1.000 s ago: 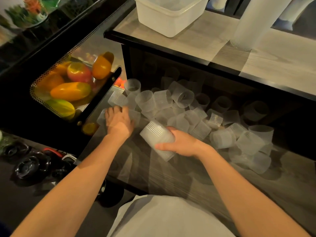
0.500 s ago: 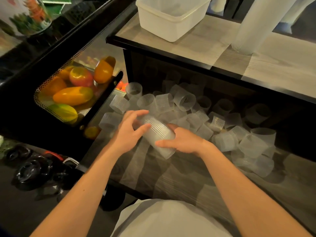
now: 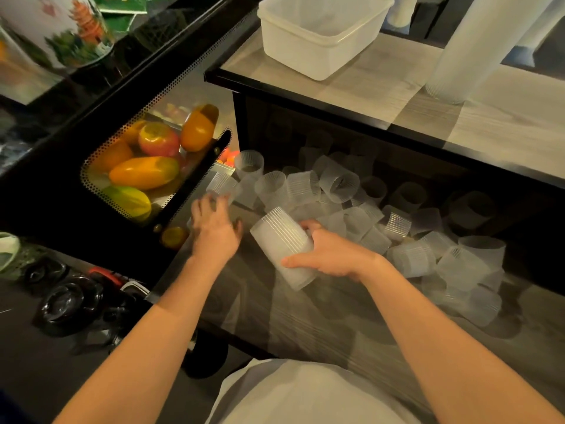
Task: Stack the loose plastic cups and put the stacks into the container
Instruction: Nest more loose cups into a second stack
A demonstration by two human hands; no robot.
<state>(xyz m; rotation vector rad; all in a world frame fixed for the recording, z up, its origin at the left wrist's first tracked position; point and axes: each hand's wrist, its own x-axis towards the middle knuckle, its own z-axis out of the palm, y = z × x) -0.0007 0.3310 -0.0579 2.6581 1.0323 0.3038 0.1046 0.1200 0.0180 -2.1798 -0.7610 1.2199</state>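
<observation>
My right hand (image 3: pixel 331 255) grips a short stack of frosted ribbed cups (image 3: pixel 282 243), tilted with its mouth up and to the left. My left hand (image 3: pixel 215 228) is just left of the stack, fingers spread, blurred, over the lower shelf near a loose cup (image 3: pixel 221 185); nothing shows in it. Several loose translucent cups (image 3: pixel 339 183) lie scattered on the lower wooden shelf (image 3: pixel 321 325), some upright, some on their sides. The white rectangular container (image 3: pixel 318 35) stands on the upper shelf at the back and looks empty.
A tall stack of cups (image 3: pixel 467 47) stands on the upper shelf (image 3: pixel 382 84) right of the container. A perforated metal basket of plastic fruit (image 3: pixel 143 172) sits to the left. Black ring-shaped items (image 3: pixel 67 304) lie at the lower left.
My left hand left the top of the stack and moved left toward the loose cups near the basket. The stack in my right hand looks slightly taller and has stayed in place.
</observation>
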